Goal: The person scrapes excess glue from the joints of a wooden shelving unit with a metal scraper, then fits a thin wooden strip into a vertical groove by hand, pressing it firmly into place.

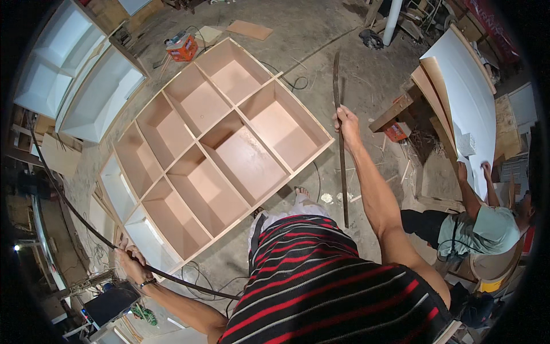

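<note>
My left hand (135, 265), at the lower left, grips a long, thin dark strip (69, 202). That strip bends in a curve from the far left edge down to near my waist. To the right, my right hand (347, 123) is closed around a second narrow dark strip (344, 183), which hangs nearly upright over the floor. Between my hands lies a large open wooden shelf unit (199, 141), divided into several square compartments with pinkish-brown insides. Both hands are apart from the unit. The exact material of the strips cannot be made out.
White-lined cabinet boxes (97, 97) stand at the far left. Beyond the unit sits an orange box (182, 47) with cables near it. On the right, a co-worker (478, 229) has both hands at a white panel (470, 114). Wood scraps and cables (298, 83) litter the concrete floor.
</note>
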Demonstrator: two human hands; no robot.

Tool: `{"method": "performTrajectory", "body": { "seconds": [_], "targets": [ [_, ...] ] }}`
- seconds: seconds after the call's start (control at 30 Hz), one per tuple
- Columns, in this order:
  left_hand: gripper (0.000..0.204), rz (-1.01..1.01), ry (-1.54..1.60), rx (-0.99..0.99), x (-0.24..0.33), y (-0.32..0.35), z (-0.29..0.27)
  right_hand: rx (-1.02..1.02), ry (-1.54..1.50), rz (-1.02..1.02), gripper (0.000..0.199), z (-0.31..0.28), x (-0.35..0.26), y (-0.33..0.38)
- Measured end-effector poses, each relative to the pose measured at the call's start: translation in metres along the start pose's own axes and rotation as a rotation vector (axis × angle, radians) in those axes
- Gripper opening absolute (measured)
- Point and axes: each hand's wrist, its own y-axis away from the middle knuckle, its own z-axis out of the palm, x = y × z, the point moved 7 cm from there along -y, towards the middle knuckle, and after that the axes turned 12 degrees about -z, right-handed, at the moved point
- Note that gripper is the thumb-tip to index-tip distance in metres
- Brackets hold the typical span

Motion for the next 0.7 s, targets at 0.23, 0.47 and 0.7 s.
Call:
{"method": "performTrajectory", "body": {
  "seconds": [0.23,0.47,0.7],
  "targets": [
    [0.061,-0.054,-0.037,0.002,-0.064,-0.004,0.008,-0.031,-0.059,0.092,0.038,0.036,-0.014,-0.008],
    [0.064,-0.142,-0.011,0.074,-0.120,-0.007,0.052,-0.208,0.270,-0.028,0.034,0.068,-0.006,-0.092],
    [0.059,-0.180,0.159,0.341,-0.121,0.034,0.057,-0.326,0.792,-0.439,0.034,0.138,0.009,-0.171]
  ]
}}
